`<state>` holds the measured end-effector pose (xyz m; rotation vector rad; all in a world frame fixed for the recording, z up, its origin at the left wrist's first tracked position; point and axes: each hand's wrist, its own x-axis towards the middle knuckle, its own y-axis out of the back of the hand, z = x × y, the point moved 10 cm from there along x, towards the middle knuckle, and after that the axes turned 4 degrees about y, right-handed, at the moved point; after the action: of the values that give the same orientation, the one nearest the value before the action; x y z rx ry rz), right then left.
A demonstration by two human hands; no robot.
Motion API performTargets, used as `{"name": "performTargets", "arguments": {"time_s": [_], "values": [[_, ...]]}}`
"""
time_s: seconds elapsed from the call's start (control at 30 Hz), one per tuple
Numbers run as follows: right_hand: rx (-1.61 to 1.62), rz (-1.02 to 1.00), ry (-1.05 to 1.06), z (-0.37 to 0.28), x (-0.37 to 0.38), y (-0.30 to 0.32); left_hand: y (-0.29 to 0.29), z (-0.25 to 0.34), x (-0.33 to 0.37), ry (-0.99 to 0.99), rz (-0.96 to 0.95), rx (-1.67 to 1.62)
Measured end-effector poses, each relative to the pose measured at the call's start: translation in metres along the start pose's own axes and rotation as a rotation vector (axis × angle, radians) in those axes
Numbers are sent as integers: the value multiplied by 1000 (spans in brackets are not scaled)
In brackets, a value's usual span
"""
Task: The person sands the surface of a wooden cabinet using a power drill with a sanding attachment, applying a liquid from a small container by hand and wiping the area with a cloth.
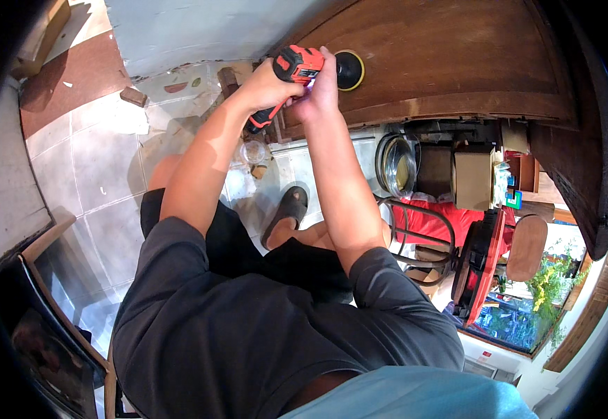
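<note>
A red and black cordless drill (297, 63) is held in both hands near the top of the view. My left hand (269, 86) wraps round its grip, between the motor housing and the battery end. At the front of the drill, my right hand (321, 91) closes round the nose, hiding the chuck. A round black pad with a yellow rim (349, 70) sits at the drill's front, against or very close to a brown wooden panel (450, 59). Whether the pad is spinning cannot be told. A small purplish light glows between my hands.
Wood scraps (134, 96) and a clear round container (252, 151) lie on the tiled floor (101, 167). Right of my right arm are a coiled hose-like bundle (397, 165), a cardboard box (473, 178) and a metal-framed chair (423, 234). A black chair-like frame (67, 314) stands at lower left.
</note>
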<state>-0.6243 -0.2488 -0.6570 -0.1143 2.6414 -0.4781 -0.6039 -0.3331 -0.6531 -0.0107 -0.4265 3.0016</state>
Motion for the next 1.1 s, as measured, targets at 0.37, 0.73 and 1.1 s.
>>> {"name": "performTargets", "arguments": {"time_s": [0.37,0.73,1.1], "values": [[-43,-18,-40,2,-7,7,-1,-6,-3,57,5,41],[69,59,88,11,-14,24,-9,-13,-16,-139,-22,111],[58,22,29,15,-22,17,-6,-33,-12,-79,-21,213]]}}
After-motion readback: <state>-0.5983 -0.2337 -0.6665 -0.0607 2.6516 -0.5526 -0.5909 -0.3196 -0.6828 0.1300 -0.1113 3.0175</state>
